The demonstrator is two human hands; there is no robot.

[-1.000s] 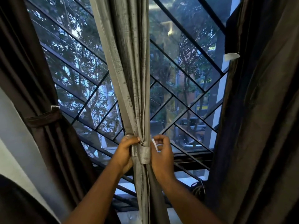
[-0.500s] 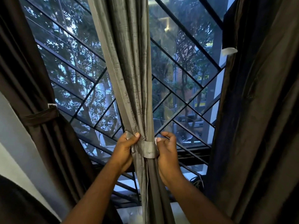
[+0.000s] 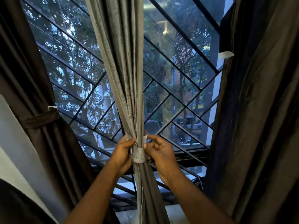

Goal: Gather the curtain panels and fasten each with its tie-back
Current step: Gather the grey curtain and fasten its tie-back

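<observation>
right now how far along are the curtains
Done: the brown left curtain is gathered, its brown tie-back wrapped round it. In hand: the grey curtain is bunched, the left hand grips it, and the right hand pinches the end of the grey tie-back wrapped round it. Left: the dark right curtain hangs loose, no band visible round it.

A home room: curtains (image 3: 123, 78) hang before a grilled window (image 3: 178, 94).

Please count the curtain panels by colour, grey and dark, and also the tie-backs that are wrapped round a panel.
Grey curtain panel: 1
Dark curtain panels, left and right: 2
Tie-backs round a panel, brown tie-back and grey tie-back: 2
Total: 5
</observation>
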